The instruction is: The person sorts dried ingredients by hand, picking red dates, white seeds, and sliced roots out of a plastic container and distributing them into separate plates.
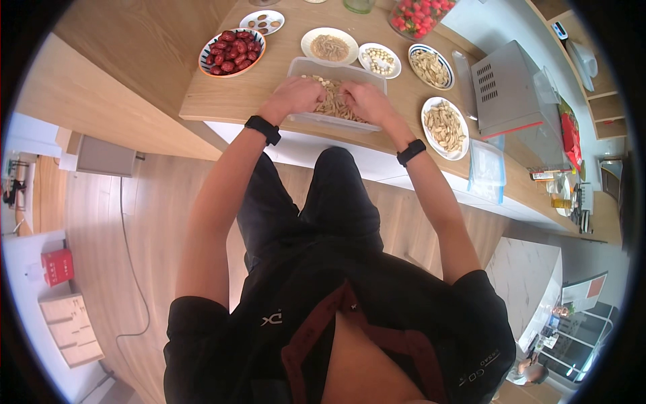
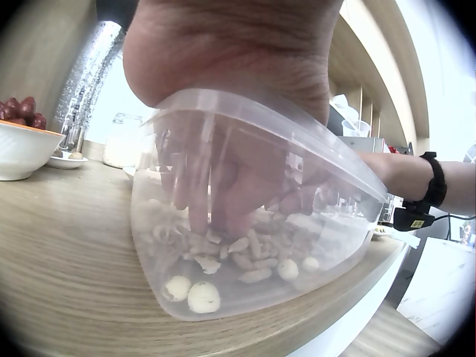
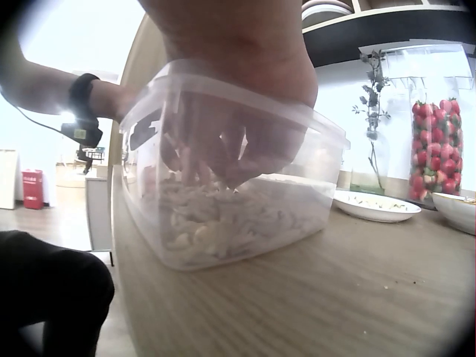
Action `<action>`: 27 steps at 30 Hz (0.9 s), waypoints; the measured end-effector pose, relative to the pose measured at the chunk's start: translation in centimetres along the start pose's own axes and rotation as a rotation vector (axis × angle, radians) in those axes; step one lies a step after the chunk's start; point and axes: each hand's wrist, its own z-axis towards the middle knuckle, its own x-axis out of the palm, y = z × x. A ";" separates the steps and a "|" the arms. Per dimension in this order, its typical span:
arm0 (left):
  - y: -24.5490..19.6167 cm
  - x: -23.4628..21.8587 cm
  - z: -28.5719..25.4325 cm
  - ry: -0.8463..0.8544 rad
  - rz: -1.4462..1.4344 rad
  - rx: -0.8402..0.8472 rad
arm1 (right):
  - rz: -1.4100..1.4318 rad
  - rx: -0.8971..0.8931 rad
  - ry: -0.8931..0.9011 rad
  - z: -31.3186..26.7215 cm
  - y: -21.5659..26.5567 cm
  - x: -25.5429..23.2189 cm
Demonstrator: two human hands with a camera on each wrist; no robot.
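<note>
On the counter's near edge stands a clear plastic box [image 1: 373,124] holding tan, elongated dried pieces [image 1: 334,106]. A few round, cream-coloured seeds [image 2: 203,297] lie at its bottom corner. My left hand [image 1: 301,94] reaches over the box's left side, its fingers pointing down among the pieces in the left wrist view. From the right side my right hand [image 1: 365,102] dips in too, fingertips down at the pieces. Through the cloudy wall in the right wrist view the right fingers [image 3: 256,160] look bent, and I cannot tell whether they pinch anything.
Behind the box are plates of tan shreds [image 1: 330,47] and cream seeds [image 1: 381,60]. A bowl of red dates [image 1: 232,54] sits left. Plates of pale slices [image 1: 444,128] stand right, near a zip bag [image 1: 486,172] and grey appliance [image 1: 505,87]. Strawberries fill a clear jar [image 1: 417,17].
</note>
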 end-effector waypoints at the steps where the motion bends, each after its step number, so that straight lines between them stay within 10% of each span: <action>1: 0.0 0.0 0.0 0.015 0.005 -0.008 | 0.005 0.014 -0.003 0.0 0.0 0.0; 27: 1.7 2.5 0.4 -0.136 -0.067 0.043 | 0.502 0.211 -0.310 8.3 -2.6 -5.2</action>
